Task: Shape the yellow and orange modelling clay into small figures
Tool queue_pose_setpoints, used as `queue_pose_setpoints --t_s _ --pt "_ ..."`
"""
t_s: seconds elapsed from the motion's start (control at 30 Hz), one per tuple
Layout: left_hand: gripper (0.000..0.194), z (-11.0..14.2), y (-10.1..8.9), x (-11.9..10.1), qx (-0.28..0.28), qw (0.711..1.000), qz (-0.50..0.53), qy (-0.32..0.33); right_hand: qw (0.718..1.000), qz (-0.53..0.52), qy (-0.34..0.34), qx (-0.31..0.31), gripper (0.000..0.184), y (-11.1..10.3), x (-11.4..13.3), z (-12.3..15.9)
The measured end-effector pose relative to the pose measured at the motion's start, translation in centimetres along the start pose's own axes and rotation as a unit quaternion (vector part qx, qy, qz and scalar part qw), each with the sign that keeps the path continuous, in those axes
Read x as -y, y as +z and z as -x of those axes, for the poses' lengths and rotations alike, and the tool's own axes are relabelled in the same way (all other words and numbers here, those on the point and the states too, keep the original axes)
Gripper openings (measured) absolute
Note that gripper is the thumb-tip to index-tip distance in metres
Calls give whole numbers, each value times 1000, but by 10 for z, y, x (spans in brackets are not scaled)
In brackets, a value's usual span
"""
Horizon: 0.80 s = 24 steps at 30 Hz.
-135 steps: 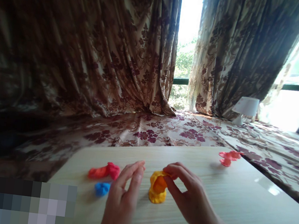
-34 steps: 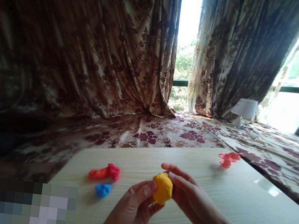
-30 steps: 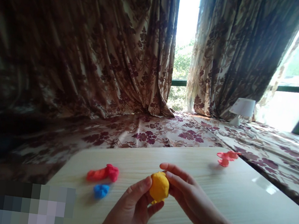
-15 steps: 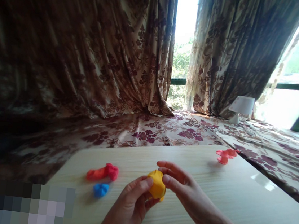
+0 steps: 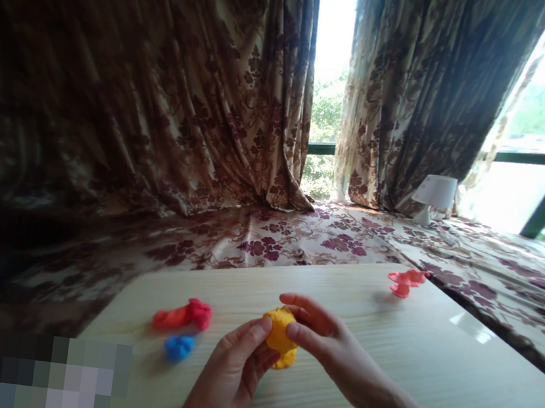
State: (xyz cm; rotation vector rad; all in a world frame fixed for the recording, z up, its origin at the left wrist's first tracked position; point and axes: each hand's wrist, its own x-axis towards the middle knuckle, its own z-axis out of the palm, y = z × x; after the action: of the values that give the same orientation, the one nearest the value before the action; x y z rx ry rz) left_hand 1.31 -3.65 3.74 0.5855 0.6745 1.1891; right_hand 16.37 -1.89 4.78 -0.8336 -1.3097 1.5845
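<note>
Between my two hands is a piece of yellow modelling clay (image 5: 280, 329), with a rounded upper part and a lower part showing beneath it. My left hand (image 5: 240, 357) grips its left side, thumb on the near face and fingers curled underneath. My right hand (image 5: 323, 333) holds the right side, its thumb pressed on the clay and its fingers reaching behind. To the left lie a lump of blue clay (image 5: 178, 348) and a red roll of clay (image 5: 172, 317) with a pinkish-red lump (image 5: 200, 315) at its right end.
A coral-pink clay shape on a small foot (image 5: 401, 287) stands near the far right of the pale wooden table (image 5: 352, 399). Behind are a white lamp (image 5: 434, 192) on patterned cloth, flowered curtains (image 5: 207, 90) and windows.
Several seconds ago the yellow clay stood hollow side forward, pinched only by my right hand. My left hand has since gripped it, and it has been turned. Lately my right thumb has shifted onto its near face.
</note>
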Motion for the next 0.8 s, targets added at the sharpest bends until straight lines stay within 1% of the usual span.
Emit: queue_pose_setpoints --t_s 0.17,0.3,0.4,0.53,0.6,0.7,0.8 --pt "13 1 -1 -1 2 1000 5 -13 1000 -7 -9 9 44 0 -2 -3" --pt "11 1 -1 -1 4 1000 12 -6 1000 -20 -3 12 39 -3 -3 -1" --pt "11 1 0 -1 3 1000 25 -14 1000 -15 -5 4 38 -3 -1 0" --pt "14 1 1 -3 -5 999 22 -27 1000 8 -12 -12 43 -3 1 0" --pt "18 1 3 -4 -2 1000 -11 -11 1000 20 -7 -15 43 -4 1 -1" --pt "22 3 6 -4 -9 996 -81 40 1000 24 -5 -16 42 -5 1 0" --pt "26 6 9 -4 -24 991 -112 64 1000 21 -8 -15 44 -4 3 0"
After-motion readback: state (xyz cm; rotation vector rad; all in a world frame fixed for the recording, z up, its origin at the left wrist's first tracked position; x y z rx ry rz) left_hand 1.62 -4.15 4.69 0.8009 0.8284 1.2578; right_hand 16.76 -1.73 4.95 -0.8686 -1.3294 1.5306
